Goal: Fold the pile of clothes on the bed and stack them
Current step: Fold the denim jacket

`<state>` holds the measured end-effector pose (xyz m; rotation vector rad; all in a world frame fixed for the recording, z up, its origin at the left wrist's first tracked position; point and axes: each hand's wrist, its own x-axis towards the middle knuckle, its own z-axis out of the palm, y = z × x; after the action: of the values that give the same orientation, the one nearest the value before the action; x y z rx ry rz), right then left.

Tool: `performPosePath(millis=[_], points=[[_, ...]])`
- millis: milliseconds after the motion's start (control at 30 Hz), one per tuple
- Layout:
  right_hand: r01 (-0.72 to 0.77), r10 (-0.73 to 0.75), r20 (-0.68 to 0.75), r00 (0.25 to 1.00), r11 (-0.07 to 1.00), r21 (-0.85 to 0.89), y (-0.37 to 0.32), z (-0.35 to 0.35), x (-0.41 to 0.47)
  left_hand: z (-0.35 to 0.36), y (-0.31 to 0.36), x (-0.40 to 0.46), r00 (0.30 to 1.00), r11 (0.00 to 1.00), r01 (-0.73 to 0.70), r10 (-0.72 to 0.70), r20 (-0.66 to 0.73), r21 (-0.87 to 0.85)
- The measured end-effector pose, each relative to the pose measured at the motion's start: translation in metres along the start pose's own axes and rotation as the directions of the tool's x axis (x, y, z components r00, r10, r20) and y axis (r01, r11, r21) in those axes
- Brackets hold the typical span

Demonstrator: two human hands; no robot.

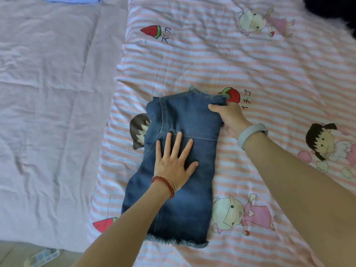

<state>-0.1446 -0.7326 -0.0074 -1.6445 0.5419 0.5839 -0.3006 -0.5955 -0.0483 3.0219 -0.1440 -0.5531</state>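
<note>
Under the jeans (183, 170), right hand (229, 120) fingers hidden.

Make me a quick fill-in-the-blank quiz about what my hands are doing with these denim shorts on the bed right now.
1. The left hand presses ____ on the denim shorts, fingers spread.
2. The right hand grips the shorts' far ____ edge.
3. The shorts lie on a ____ sheet with cartoon prints.
4. The left wrist wears a red ____ bracelet.

Missing words: flat; right; striped; beaded
</note>
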Motion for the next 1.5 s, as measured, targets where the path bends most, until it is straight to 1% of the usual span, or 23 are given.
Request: performPosePath(millis=[167, 267, 333, 400, 500, 567, 600, 667, 700, 733, 767, 833, 900, 933, 1000, 1033, 1067, 1133, 1200, 1267, 1333, 1400, 1500], points=[[0.278, -0.231, 0.168, 0.958, 0.888, -0.366, -0.006, 0.0, -0.029, -0.01, -0.012, 0.009, 0.987, 1.0, -0.026, 0.025, 0.161, 0.006], [0.278, -0.223, 0.191, 0.956, 0.897, -0.344, -0.013, -0.01, -0.042, -0.014, -0.021, -0.018, 0.995, 0.995, -0.095, 0.095, 0.042, -0.005], [0.257, -0.194, 0.212, 0.958, 0.908, -0.331, -0.017, -0.016, -0.048, -0.005, -0.029, -0.044, 0.99, 0.99, -0.141, 0.141, 0.016, 0.014], [0.31, -0.232, 0.238, 0.943, 0.874, -0.373, -0.019, -0.017, -0.058, -0.004, -0.033, -0.06, 0.987, 0.993, -0.12, 0.119, 0.11, -0.004], [0.489, -0.414, 0.262, 0.872, 0.773, -0.404, -0.011, -0.014, -0.078, -0.02, -0.03, -0.052, 0.976, 0.994, -0.063, 0.08, 0.203, -0.089], [0.613, -0.534, 0.302, 0.789, 0.657, -0.44, -0.001, -0.013, -0.096, -0.028, -0.033, -0.044, 0.978, 0.952, 0.004, 0.06, 0.2, -0.308], [0.659, -0.576, 0.326, 0.75, 0.603, -0.45, 0.004, -0.013, -0.105, -0.038, -0.037, -0.045, 0.986, 0.868, 0.078, 0.007, 0.17, -0.49], [0.704, -0.597, 0.38, 0.707, 0.537, -0.465, 0.016, -0.015, -0.121, -0.066, -0.05, -0.054, 0.979, 0.688, 0.038, -0.171, -0.11, -0.725], [0.724, -0.6, 0.41, 0.687, 0.514, -0.46, 0.02, -0.017, -0.129, -0.078, -0.059, -0.06, 0.929, 0.712, -0.058, -0.219, -0.299, -0.699], [0.747, -0.599, 0.45, 0.663, 0.487, -0.452, 0.023, -0.017, -0.138, -0.088, -0.069, -0.064, 0.862, 0.791, -0.131, -0.206, -0.463, -0.597], [0.768, -0.594, 0.488, 0.639, 0.47, -0.435, 0.026, -0.019, -0.145, -0.097, -0.075, -0.068, 0.824, 0.872, -0.171, -0.129, -0.551, -0.459], [0.784, -0.578, 0.529, 0.621, 0.468, -0.409, 0.028, -0.021, -0.157, -0.116, -0.08, -0.066, 0.83, 0.964, -0.236, 0.133, -0.542, -0.125], [0.787, -0.557, 0.558, 0.616, 0.462, -0.408, 0.029, -0.022, -0.166, -0.139, -0.075, -0.05, 0.865, 0.936, -0.343, 0.348, -0.362, 0.078], [0.793, -0.545, 0.577, 0.608, 0.46, -0.4, 0.028, -0.023, -0.17, -0.15, -0.071, -0.038, 0.893, 0.921, -0.374, 0.39, -0.224, 0.109], [0.797, -0.524, 0.605, 0.599, 0.461, -0.39, 0.027, -0.024, -0.175, -0.164, -0.061, -0.014, 0.932, 0.934, -0.352, 0.343, 0.116, 0.065], [0.797, -0.518, 0.61, 0.599, 0.458, -0.394, 0.027, -0.025, -0.177, -0.17, -0.056, -0.003, 0.917, 0.946, -0.322, 0.3, 0.262, 0.044], [0.79, -0.51, 0.608, 0.608, 0.461, -0.404, 0.028, -0.027, -0.178, -0.173, -0.052, 0.004, 0.897, 0.951, -0.307, 0.275, 0.346, 0.039], [0.754, -0.496, 0.573, 0.653, 0.497, -0.429, 0.028, -0.031, -0.18, -0.176, -0.046, 0.008, 0.877, 0.942, -0.328, 0.275, 0.395, 0.072], [0.714, -0.478, 0.538, 0.694, 0.552, -0.43, 0.029, -0.037, -0.182, -0.173, -0.048, 0.0, 0.886, 0.919, -0.384, 0.339, 0.317, 0.09], [0.697, -0.463, 0.536, 0.706, 0.586, -0.413, 0.032, -0.042, -0.186, -0.162, -0.056, -0.02, 0.875, 0.872, -0.483, 0.484, 0.008, 0.075], [0.723, -0.463, 0.572, 0.677, 0.562, -0.401, 0.042, -0.046, -0.19, -0.143, -0.064, -0.05, 0.785, 0.819, -0.572, 0.561, -0.264, 0.04], [0.766, -0.448, 0.63, 0.634, 0.476, -0.432, 0.063, -0.051, -0.193, -0.114, -0.064, -0.084, 0.747, 0.809, -0.583, 0.567, -0.347, 0.069], [0.83, -0.318, 0.777, 0.543, 0.343, -0.44, 0.096, -0.054, -0.202, -0.072, -0.058, -0.122, 0.788, 0.83, -0.549, 0.553, -0.272, 0.098]])
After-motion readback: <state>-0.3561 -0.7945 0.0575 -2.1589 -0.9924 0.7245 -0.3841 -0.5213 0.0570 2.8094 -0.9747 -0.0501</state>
